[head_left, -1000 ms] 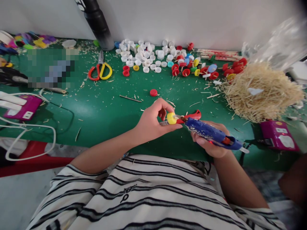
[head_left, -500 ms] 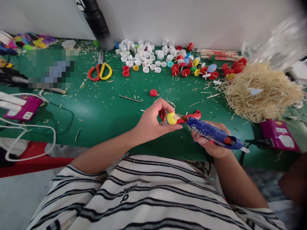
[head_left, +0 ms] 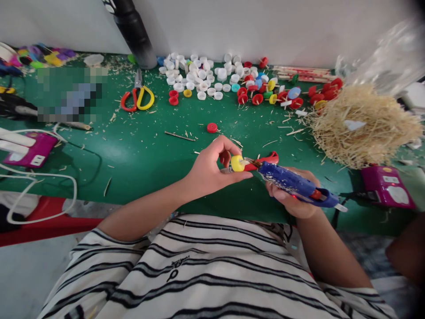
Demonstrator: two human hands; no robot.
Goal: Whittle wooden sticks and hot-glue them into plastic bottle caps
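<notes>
My left hand point(head_left: 214, 166) is closed around a small yellow bottle cap point(head_left: 237, 163), with the thumb below it and the index finger bent above. In my right hand point(head_left: 299, 199) is a blue hot glue gun point(head_left: 288, 179), smeared with dried glue and with a glue stick poking out of its back end. Its nozzle points left and is at the cap's right side; whether it touches cannot be made out. A red-handled tool point(head_left: 272, 157) lies on the table behind the nozzle, its other end partly hidden by the cap and my left hand.
Many white caps point(head_left: 201, 84) and red caps on sticks point(head_left: 257, 99) cover the back. Scissors point(head_left: 137, 95), a black bottle point(head_left: 134, 33), a red cap point(head_left: 212, 127) and a thin metal rod point(head_left: 179, 136) are nearby. Wood shavings point(head_left: 365, 128) and a magenta box point(head_left: 388, 188) are at right.
Both hands, the yellow cap and the glue gun stay almost where they were. The glue gun's nozzle remains at the cap; the view has shifted slightly.
</notes>
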